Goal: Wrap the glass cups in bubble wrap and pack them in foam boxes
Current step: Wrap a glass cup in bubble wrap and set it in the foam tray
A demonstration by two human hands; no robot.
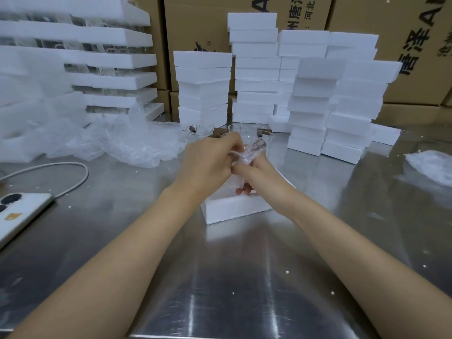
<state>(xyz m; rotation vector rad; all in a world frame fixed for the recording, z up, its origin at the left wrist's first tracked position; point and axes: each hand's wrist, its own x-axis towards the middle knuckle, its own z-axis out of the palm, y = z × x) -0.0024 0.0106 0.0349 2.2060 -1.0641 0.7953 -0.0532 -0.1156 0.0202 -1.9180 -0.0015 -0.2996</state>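
A glass cup wrapped in bubble wrap (253, 151) is held above an open white foam box (234, 209) on the steel table. My left hand (208, 160) grips the wrap from the left, fingers curled over its top. From below and to the right, my right hand (249, 174) holds the bundle, with fingertips showing under it. Several bare glass cups (242, 130) with brown wooden handles stand just behind my hands. A loose heap of bubble wrap (127, 143) lies at the left.
Stacks of white foam boxes (315, 104) rise behind the cups, and foam trays with glassware (102, 57) stand at the far left. Cardboard cartons line the back. A phone (17, 211) with a cable lies at the left edge. More bubble wrap (430, 165) sits far right.
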